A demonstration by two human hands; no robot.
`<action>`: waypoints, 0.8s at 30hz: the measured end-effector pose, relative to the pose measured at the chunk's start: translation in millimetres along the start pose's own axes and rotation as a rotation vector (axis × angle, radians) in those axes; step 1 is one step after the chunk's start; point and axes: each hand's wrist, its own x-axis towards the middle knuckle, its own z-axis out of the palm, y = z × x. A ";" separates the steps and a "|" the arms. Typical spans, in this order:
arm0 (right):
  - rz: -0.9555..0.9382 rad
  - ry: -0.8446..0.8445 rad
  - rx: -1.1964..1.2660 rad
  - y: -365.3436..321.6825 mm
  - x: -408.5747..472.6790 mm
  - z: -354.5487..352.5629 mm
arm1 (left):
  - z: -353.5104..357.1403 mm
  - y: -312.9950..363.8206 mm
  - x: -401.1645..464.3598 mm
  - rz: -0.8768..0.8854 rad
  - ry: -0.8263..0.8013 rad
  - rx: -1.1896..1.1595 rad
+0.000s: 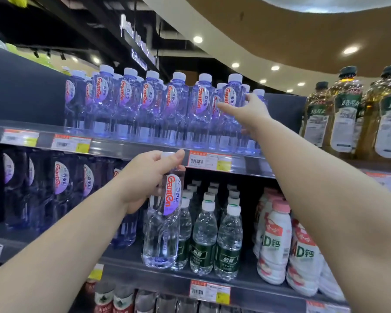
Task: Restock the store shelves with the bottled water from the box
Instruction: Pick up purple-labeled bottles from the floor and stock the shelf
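Note:
My left hand [145,175] grips a clear water bottle [161,231] with a purple and red label by its neck, holding it upright in front of the second shelf. My right hand [248,111] reaches up to the top shelf [131,146], fingers wrapped around the rightmost bottle [233,98] of a row of the same purple-tinted water bottles [127,102]. That bottle stands on the shelf at the row's right end. The box is not in view.
The second shelf holds more purple-label water bottles [61,188] at left, small green-label water bottles [215,240] in the middle and white milk-drink bottles [273,242] at right. Large oil bottles [348,114] stand right of the top row. Price tags [209,160] line the shelf edges.

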 end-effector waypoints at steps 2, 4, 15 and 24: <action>0.077 -0.126 -0.113 4.6 -11.9 -4.9 | -4.7 -4.4 2.3 -0.010 0.007 0.014; 0.126 -0.198 -0.240 11.3 -18.2 -5.9 | -8.3 -9.1 5.6 -0.016 0.010 0.021; 0.073 -0.120 -0.361 12.7 -15.8 14.3 | 0.4 -15.1 18.6 0.011 -0.050 -0.016; -0.229 0.176 -0.210 15.9 -58.1 6.9 | 17.5 -7.2 22.1 0.051 -0.096 -0.054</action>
